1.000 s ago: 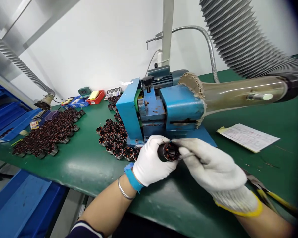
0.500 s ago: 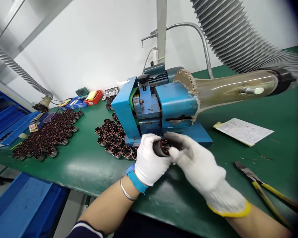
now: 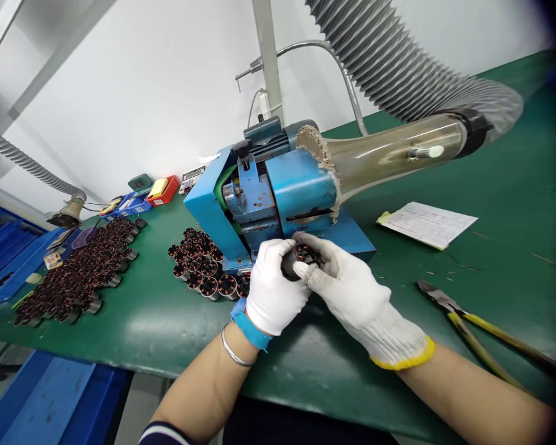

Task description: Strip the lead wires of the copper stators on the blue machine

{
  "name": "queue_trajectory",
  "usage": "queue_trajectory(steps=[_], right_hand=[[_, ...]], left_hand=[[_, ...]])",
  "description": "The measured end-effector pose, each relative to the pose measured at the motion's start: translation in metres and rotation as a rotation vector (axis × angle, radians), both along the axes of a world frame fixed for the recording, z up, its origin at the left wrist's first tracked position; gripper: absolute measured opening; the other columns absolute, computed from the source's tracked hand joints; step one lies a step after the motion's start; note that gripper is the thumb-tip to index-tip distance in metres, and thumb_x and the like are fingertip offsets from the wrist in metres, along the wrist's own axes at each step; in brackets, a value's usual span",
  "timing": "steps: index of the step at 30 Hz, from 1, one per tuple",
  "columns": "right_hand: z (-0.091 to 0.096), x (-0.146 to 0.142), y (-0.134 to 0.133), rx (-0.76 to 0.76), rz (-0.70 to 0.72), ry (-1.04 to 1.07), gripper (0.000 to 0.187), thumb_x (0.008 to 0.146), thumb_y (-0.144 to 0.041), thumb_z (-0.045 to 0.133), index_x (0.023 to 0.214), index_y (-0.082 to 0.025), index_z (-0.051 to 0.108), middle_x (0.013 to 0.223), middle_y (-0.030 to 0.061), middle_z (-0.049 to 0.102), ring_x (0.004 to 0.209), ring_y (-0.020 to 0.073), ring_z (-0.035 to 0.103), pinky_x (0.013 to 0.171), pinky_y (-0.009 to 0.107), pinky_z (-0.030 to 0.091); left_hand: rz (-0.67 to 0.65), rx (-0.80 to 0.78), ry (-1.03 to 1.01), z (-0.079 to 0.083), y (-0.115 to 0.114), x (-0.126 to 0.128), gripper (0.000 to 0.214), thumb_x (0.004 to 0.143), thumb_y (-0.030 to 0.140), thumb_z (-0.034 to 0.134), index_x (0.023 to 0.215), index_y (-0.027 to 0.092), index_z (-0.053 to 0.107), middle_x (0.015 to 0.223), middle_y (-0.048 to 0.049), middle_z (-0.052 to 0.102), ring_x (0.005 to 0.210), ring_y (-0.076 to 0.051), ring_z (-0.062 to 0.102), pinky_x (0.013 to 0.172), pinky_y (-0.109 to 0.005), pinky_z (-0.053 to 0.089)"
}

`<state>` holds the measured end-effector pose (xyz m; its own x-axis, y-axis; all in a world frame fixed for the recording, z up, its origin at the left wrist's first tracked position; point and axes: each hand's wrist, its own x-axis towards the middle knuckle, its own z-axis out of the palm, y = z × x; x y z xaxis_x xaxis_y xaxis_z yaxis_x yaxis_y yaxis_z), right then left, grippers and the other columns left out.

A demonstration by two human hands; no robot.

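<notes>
My left hand (image 3: pixel 272 290), in a white glove, is wrapped round a small dark round stator with copper windings (image 3: pixel 298 258) just in front of the blue machine (image 3: pixel 269 191). My right hand (image 3: pixel 347 287), also gloved, pinches at the open end of the same stator with thumb and fingers. Both hands hover over the green bench top (image 3: pixel 176 321).
A cluster of similar stators (image 3: pixel 199 269) stands left of the machine, and a larger pile (image 3: pixel 81 272) lies further left. Yellow-handled cutters (image 3: pixel 472 324) lie at the right. A paper sheet (image 3: pixel 429 222), a clear suction tube (image 3: pixel 393 151) and blue bins (image 3: pixel 9 259) surround the bench.
The view has swung, so everything sits further left. My right hand let go of the cutters, which now lie on the bench, and closed on the stator's end.
</notes>
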<state>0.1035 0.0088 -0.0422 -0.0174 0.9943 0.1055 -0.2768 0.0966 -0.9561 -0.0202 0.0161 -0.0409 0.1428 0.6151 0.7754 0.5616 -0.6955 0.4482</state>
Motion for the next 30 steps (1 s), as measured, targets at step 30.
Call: queue_trajectory(steps=[30], right_hand=[[0.009,0.004,-0.007,0.239,-0.119,-0.294,0.057,0.07,-0.04,0.073,0.122,-0.018,0.065,0.12,0.0136,0.069,0.112,0.0344,0.067,0.098,0.05,0.057]], left_hand=[[-0.091,-0.022,-0.075,0.002,-0.005,-0.004,0.043,0.075,0.019,0.074,0.114,0.02,0.056,0.11,-0.0079,0.061,0.1,-0.022,0.065,0.089,-0.04,0.057]])
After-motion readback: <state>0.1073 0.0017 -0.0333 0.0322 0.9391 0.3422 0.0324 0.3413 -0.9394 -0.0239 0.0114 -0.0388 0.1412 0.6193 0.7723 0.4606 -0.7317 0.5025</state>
